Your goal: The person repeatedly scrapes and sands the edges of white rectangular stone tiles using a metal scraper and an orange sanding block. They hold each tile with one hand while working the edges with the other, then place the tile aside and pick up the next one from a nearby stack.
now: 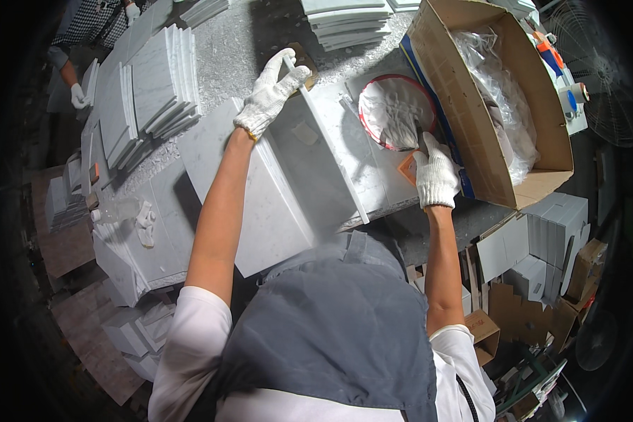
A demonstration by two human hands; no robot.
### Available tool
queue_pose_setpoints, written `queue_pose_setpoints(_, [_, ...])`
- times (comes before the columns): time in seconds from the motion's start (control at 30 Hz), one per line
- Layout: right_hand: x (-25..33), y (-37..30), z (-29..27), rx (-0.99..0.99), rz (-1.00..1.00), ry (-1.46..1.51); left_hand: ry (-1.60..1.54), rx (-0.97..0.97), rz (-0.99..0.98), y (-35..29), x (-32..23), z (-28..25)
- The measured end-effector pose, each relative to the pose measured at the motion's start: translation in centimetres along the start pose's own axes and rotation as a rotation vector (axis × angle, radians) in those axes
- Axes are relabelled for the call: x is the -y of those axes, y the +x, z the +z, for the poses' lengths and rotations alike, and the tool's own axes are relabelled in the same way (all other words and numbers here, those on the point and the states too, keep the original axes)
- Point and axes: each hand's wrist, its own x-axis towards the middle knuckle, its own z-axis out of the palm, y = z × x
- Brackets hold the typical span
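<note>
My left hand [267, 95], in a white knit glove, grips the far end of a thin pale marble tile [334, 156] that stands tilted on its long edge. More flat marble tiles [253, 190] lie beneath and left of it. My right hand [437, 172], gloved too, is closed around the handle of a flat, grey-ended tool [401, 132]; whether it is a brush or a putty knife I cannot tell. Its end dips into a round red-rimmed tub [363, 105] of white paste. Beside the right hand lies a flat orange piece [407, 169], partly hidden.
A big open cardboard box [464, 98] with clear plastic wrap stands right of the tub. Tile stacks [163, 81] rise at the left, others [348, 24] at the back. A fan [601, 67] is at far right. Another person's gloved hand [79, 96] shows at upper left.
</note>
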Motion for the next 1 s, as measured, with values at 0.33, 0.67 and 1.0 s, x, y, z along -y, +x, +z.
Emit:
queue_pose_setpoints(0.33, [-0.8,0.6,0.9,-0.057,0.01,0.399,-0.009,-0.005,0.009,-0.1,-0.3,0.0])
queue_pose_setpoints(0.67, [1.5,0.6,0.3,-0.06,0.012,0.533,-0.012,-0.005,0.023,0.0,0.0,0.0])
queue_pose_setpoints(1.0, [1.1,1.6,1.8,0.064,0.127,0.672,-0.037,-0.038,0.017,-0.4,-0.3,0.3])
